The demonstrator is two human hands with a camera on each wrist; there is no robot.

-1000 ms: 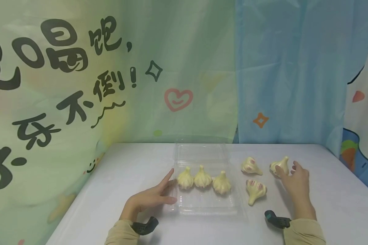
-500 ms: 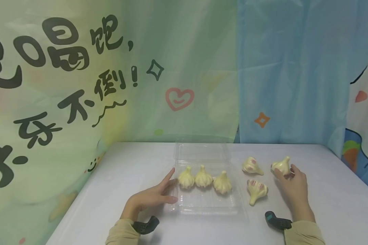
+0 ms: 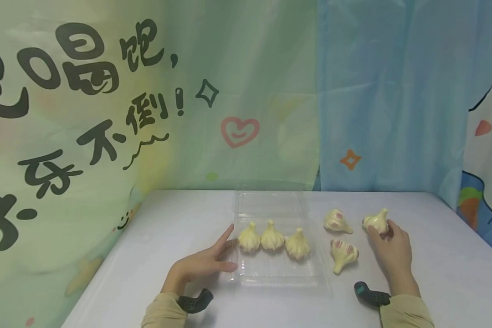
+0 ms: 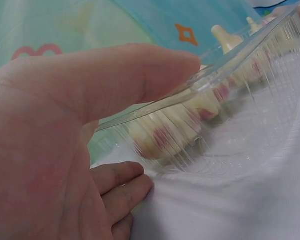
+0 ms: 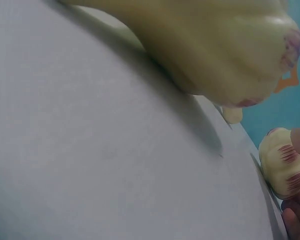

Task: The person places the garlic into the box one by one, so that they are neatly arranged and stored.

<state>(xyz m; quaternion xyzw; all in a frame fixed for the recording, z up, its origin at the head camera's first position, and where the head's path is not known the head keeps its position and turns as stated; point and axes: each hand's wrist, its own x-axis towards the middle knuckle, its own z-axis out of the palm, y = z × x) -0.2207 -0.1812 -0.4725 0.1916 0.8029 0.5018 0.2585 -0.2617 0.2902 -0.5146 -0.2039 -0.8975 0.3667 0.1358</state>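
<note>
A clear plastic container (image 3: 276,278) with an open lid holds three garlic bulbs (image 3: 272,238) in a row. My left hand (image 3: 202,265) rests against its left side, fingers extended; in the left wrist view the hand's (image 4: 55,115) thumb lies on the rim of the container (image 4: 230,160). To the right of the container, my right hand (image 3: 393,255) pinches the back right garlic bulb (image 3: 375,222) between thumb and fingers. That bulb (image 5: 282,162) is at the right edge of the right wrist view, partly covered by the hand (image 5: 297,215).
Two loose garlic bulbs, one behind (image 3: 335,221) and one in front (image 3: 343,255), lie on the white table (image 3: 287,310) between the container and my right hand. One bulb (image 5: 215,50) looms large in the right wrist view. A printed curtain (image 3: 246,91) hangs behind.
My right hand has moved slightly left and its fingers have closed in on the back right bulb. The left hand keeps its place at the container.
</note>
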